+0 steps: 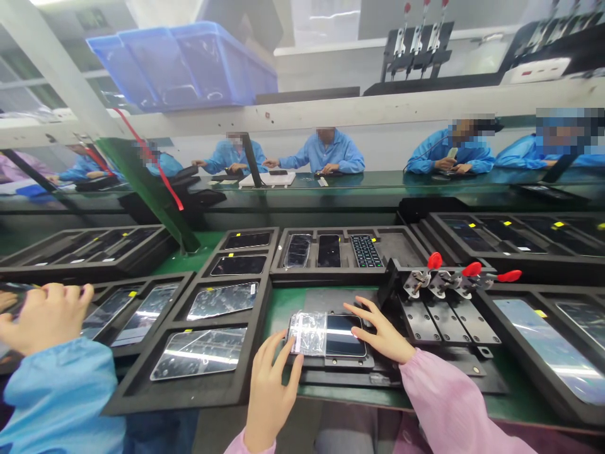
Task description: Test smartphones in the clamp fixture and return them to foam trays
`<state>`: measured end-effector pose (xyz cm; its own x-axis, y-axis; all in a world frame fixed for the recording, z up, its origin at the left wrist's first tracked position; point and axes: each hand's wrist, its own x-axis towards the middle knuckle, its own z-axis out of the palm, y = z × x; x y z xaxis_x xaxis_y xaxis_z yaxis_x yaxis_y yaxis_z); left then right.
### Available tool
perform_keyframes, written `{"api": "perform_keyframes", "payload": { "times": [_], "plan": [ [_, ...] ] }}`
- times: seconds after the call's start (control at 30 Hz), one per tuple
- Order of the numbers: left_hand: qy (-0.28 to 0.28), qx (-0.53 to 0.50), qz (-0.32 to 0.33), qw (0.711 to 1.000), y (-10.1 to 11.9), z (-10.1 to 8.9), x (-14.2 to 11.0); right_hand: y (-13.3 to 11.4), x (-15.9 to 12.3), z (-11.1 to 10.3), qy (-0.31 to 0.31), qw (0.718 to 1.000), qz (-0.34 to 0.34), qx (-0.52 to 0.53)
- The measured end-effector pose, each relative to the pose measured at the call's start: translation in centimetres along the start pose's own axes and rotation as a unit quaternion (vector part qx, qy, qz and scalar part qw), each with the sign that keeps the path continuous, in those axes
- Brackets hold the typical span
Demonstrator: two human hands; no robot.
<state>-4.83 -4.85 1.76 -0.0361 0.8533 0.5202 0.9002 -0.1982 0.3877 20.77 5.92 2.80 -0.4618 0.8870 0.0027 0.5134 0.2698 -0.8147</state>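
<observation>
Head view: phone on black fixture, near middle of green bench, clear film over its left half. Right hand splayed on screen, left hand fingertips at near edge, both open, nothing clamped. Next move seems to call for lifting film edge.

No readable text, the yellow stickers too small to make out.
</observation>
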Motion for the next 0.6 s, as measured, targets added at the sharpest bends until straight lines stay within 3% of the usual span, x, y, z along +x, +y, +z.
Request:
{"api": "perform_keyframes", "payload": {
  "times": [0.3,0.47,0.6],
  "plan": [
    [-0.007,0.065,0.032,0.997,0.5,0.1,0.0,0.6,0.3,0.1,0.000,1.000,0.009,0.018],
    [-0.039,0.096,0.027,0.994,1.7,0.4,0.2,-0.1,-0.1,0.5,0.118,0.991,-0.034,0.044],
    [-0.076,0.070,0.031,0.994,5.3,1.3,1.0,-1.9,-0.7,0.4,0.181,0.981,-0.059,0.048]
  ]
}}
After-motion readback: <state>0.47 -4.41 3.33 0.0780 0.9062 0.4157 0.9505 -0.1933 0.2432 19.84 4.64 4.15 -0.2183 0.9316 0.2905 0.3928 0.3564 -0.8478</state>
